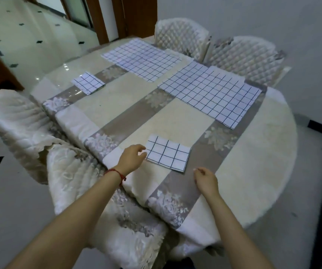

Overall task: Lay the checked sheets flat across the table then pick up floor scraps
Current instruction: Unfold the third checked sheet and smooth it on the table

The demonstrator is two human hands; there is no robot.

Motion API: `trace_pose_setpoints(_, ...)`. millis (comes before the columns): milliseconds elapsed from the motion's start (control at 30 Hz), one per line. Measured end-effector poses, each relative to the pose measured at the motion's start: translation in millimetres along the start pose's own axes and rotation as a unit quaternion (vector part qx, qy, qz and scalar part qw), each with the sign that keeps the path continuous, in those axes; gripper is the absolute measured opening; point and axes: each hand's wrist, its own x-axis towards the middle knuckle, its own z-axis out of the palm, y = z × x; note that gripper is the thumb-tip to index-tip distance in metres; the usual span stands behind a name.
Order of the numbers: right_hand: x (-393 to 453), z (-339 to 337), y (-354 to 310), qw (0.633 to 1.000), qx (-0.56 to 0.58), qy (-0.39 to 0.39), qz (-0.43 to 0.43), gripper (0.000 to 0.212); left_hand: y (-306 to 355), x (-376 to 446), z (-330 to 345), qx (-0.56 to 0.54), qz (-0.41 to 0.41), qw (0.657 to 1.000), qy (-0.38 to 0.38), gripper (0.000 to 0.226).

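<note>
Two white checked sheets lie spread flat on the far side of the table (263, 152): one at the back (141, 60), one to the right (212, 92). A folded checked sheet (88, 83) rests at the table's left end. Another folded checked sheet (169, 153) lies near the front edge. My left hand (132, 156), with a red string at the wrist, hovers at that sheet's left edge, fingers curled and apart, holding nothing. My right hand (205, 179) sits just below the sheet's right corner, fingers loosely apart, off the cloth.
Quilted, covered chairs stand around the table: two at the back right (181, 35) (247, 57) and two at the front left (18, 121) (98, 200). Pale tiled floor (10, 200) with dark diamond insets lies to the left; a wooden door frame (103, 20) is behind.
</note>
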Motion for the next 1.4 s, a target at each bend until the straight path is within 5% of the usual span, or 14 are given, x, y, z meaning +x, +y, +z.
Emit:
trace_pose_setpoints(367, 36.1, 47.1, -31.7, 0.986, -0.16, 0.029, 0.044, 0.035, -8.1, 72.6, 31.6, 0.112, 0.038, 0.992, -0.045, 0.049)
trace_pose_setpoints(500, 37.2, 62.2, -36.3, 0.987, -0.138, 0.074, 0.034, 0.014, -4.2, 94.0, 34.0, 0.156, 0.106, 0.98, -0.068, 0.055)
trace_pose_setpoints(733, 10.5, 64.4, -78.4, 0.986, -0.084, 0.114, -0.083, 0.015, 10.9, 115.6, 15.5, 0.065, 0.268, 0.955, -0.105, 0.051)
trace_pose_setpoints(1033, -43.8, 64.5, -143.2, 0.952, -0.103, 0.218, -0.19, 0.015, 45.2, 95.3, -55.8, 0.005, 0.555, 0.83, -0.054, 0.039)
trace_pose_setpoints(1233, -86.7, 41.9, -181.9, 0.929, -0.099, 0.267, -0.236, 0.012, 65.6, 74.9, -100.3, -0.061, 0.509, 0.847, -0.138, 0.017)
trace_pose_setpoints(1400, -114.8, 17.3, -192.9, 0.936, 0.032, 0.278, -0.216, 0.017, 80.2, 54.8, -124.5, -0.141, 0.459, 0.868, -0.128, 0.01)
